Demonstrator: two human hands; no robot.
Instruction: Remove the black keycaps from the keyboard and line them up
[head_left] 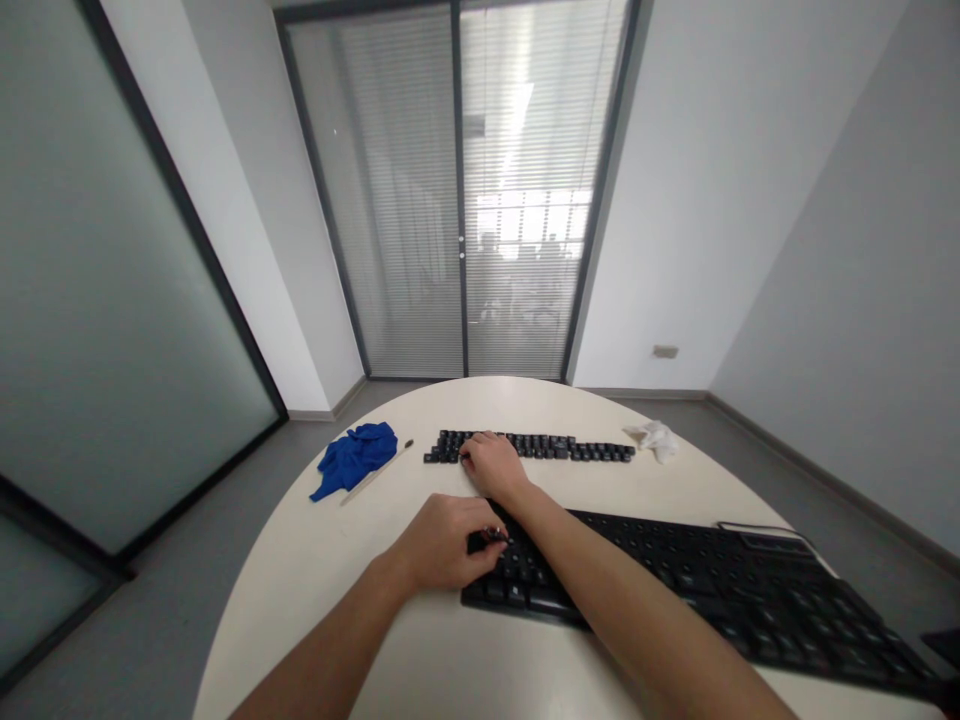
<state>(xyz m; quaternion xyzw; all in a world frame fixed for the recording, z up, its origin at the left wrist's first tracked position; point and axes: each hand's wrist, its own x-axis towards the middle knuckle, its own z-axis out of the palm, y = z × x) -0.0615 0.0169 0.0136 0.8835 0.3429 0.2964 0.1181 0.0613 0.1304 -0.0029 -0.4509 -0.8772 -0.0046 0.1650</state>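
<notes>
My left hand (452, 543) is closed at the left end of a black keyboard (559, 598), its fingers pinched around a small dark thing with shiny glints that I cannot make out. Crossing over the keyboard, my right forearm reaches forward. My right hand (493, 466) is over the left part of the rows of loose black keycaps (544, 446), with its fingers bent down and pinched on a keycap (465, 458). On the keyboard's upper area several key positions show without caps. My right forearm hides part of the keys.
A blue cloth (356, 455) lies crumpled at the table's left, beside a thin brush (375, 472) with a dark tip. Crumpled white tissue (656, 438) lies at the right. The keyboard's cable (757, 527) curls by its back edge. The round white table (315, 590) curves away at both sides.
</notes>
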